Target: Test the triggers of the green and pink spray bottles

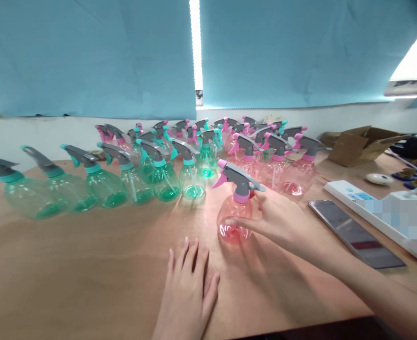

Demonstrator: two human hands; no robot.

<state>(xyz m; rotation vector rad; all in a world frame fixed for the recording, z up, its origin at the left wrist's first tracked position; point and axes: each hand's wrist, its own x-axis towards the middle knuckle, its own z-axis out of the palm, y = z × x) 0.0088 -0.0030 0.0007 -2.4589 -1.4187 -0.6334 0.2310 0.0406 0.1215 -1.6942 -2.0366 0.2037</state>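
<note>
A pink spray bottle (234,218) with a grey trigger head and pink nozzle stands upright on the wooden table (88,264), apart from the rest. My right hand (275,222) reaches in from the right, fingers wrapped round the bottle's body from behind and beside it. Flat on the table lies my left hand (189,281), fingers stretched out and together, holding nothing, just left of and nearer than the bottle.
Several green spray bottles (105,184) form a row on the left, several pink ones (282,165) stand at the back right. A dark phone (357,233), a white device (388,212), an open cardboard box (360,144) and a white oval object (379,178) sit on the right.
</note>
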